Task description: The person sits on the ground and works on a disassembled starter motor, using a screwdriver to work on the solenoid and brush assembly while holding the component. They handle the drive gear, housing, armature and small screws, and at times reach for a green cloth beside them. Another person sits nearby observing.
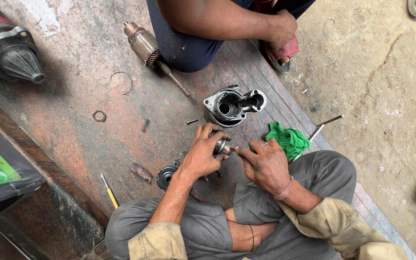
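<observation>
Steel pinion gear assembly (221, 147) at frame centre, clasped in left hand (202, 155); right hand (265, 163) pinches a small tool at its end. Disassembly looks well along: 1 empty housing (232, 107) just above, armature (146, 47) upper left, spring (145, 125) and ring (99, 116) loose on slab.

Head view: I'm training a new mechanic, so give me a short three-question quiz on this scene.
1. True or false: the left hand grips a small geared metal part.
2. What lies just right of the right hand? A) green rag B) coil spring C) yellow-handled screwdriver
3. Which cast part stands on the stone slab just beyond both hands?

Key: 1 true; 2 A, the green rag; 3 the grey metal housing.
</observation>
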The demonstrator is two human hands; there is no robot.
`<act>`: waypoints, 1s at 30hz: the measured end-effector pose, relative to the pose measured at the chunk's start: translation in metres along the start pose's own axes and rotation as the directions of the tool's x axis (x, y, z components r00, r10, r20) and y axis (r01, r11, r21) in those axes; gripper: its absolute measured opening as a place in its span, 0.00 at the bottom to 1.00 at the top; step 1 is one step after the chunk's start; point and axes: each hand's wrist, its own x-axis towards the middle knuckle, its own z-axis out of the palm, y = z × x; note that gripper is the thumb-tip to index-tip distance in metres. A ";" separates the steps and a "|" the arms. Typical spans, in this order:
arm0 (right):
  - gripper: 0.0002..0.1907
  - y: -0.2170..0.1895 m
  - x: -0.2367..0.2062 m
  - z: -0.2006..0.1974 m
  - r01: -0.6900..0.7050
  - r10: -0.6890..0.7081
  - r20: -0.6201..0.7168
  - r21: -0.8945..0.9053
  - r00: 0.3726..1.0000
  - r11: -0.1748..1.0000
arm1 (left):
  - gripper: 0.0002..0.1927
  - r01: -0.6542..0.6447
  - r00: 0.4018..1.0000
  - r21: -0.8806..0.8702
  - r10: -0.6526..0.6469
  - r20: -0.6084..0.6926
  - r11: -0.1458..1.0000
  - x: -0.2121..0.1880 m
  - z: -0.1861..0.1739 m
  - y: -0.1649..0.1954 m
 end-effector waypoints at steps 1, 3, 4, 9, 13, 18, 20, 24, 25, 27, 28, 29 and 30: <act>0.12 0.000 0.002 -0.001 0.008 -0.008 0.021 -0.017 1.000 1.000 | 0.30 0.000 1.000 0.000 0.000 -0.003 1.000 0.000 0.000 0.000; 0.11 -0.001 0.004 -0.002 0.023 -0.020 0.069 -0.048 0.997 0.999 | 0.30 0.003 1.000 -0.003 -0.003 -0.004 1.000 0.000 0.002 -0.001; 0.11 -0.001 0.006 -0.002 0.021 -0.016 0.083 -0.058 0.996 0.998 | 0.30 -0.003 1.000 -0.022 0.003 -0.016 1.000 -0.001 0.003 -0.001; 0.09 -0.002 0.009 0.003 -0.004 0.008 0.098 -0.045 0.995 0.999 | 0.29 -0.025 0.998 -0.066 0.022 -0.057 0.997 -0.001 0.009 -0.004; 0.11 -0.001 0.010 0.012 -0.006 0.005 0.055 0.013 0.998 1.000 | 0.28 -0.058 0.995 -0.055 0.053 -0.080 0.997 0.000 0.011 -0.006; 0.14 -0.006 0.001 0.026 -0.058 0.061 -0.062 0.048 0.996 0.997 | 0.27 -0.054 0.994 -0.048 0.050 -0.094 0.997 -0.001 0.013 -0.006; 0.15 -0.008 -0.003 0.030 -0.066 0.072 -0.087 0.074 0.994 0.995 | 0.27 -0.060 0.994 -0.057 0.055 -0.091 0.997 -0.001 0.013 -0.005; 0.15 -0.008 -0.003 0.029 -0.042 0.048 -0.110 0.061 0.993 0.997 | 0.26 -0.050 0.996 -0.044 0.046 -0.080 0.998 -0.001 0.009 -0.003; 0.14 -0.006 -0.001 0.028 -0.031 0.034 -0.083 0.041 0.996 0.999 | 0.26 -0.044 0.996 -0.056 0.040 -0.074 0.997 -0.001 0.008 -0.002; 0.14 -0.004 -0.001 0.021 -0.013 0.014 -0.019 0.003 1.000 1.000 | 0.27 -0.026 0.998 -0.088 0.021 -0.056 0.996 -0.001 0.006 -0.001; 0.15 -0.003 -0.001 0.018 0.006 -0.006 -0.001 -0.016 1.000 1.000 | 0.27 -0.025 0.998 -0.083 0.021 -0.053 0.996 -0.002 0.005 -0.001; 0.15 -0.003 -0.001 0.015 0.025 -0.025 0.013 -0.037 1.000 0.999 | 0.28 -0.029 0.998 -0.077 0.025 -0.050 0.997 -0.001 0.004 0.000; 0.16 -0.002 -0.001 0.012 0.049 -0.047 0.033 -0.058 0.998 0.997 | 0.28 -0.031 0.998 -0.074 0.027 -0.051 0.997 -0.001 0.004 0.000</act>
